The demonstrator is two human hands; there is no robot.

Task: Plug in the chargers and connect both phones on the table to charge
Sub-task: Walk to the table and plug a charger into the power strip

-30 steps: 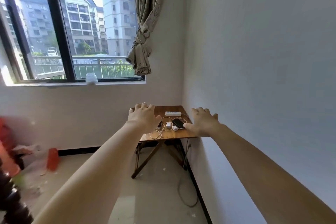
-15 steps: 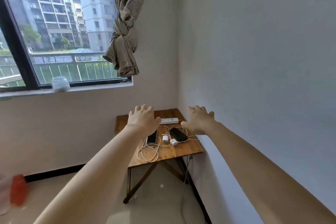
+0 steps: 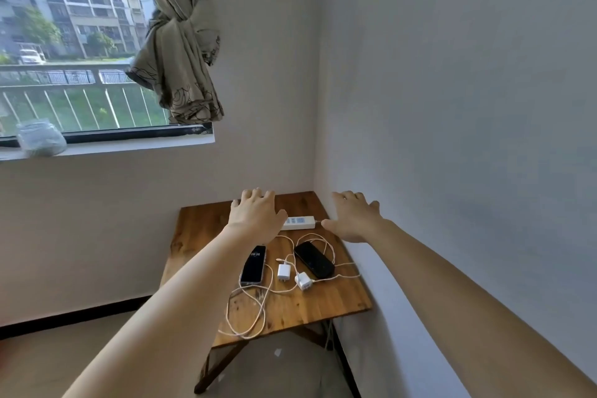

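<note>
Two phones lie on the wooden surface [image 3: 200, 229] in the room's corner: the left phone [image 3: 253, 264], screen lit, and the right phone [image 3: 313, 259], dark and angled. Between them sit two white chargers, the left charger [image 3: 284, 272] and the right charger [image 3: 303, 281], each loose on the wood with its prongs in no socket. Their white cables [image 3: 247, 310] loop around the phones and trail toward the near edge, one coil reaching almost to it. A white power strip [image 3: 298, 222] lies near the far edge, its cord end pointing at the right wall.

The left hand [image 3: 255, 215] is stretched out over the far part of the surface, fingers spread, grip released and holding nothing; it covers the strip's left end, though contact cannot be told. The right hand [image 3: 353, 218] is likewise spread and empty, its thumb close to the strip's right end, near the wall.

The surface stands tight against the right wall and close to the wall under the window. Its left half is bare wood. The near and left sides face open floor.
</note>
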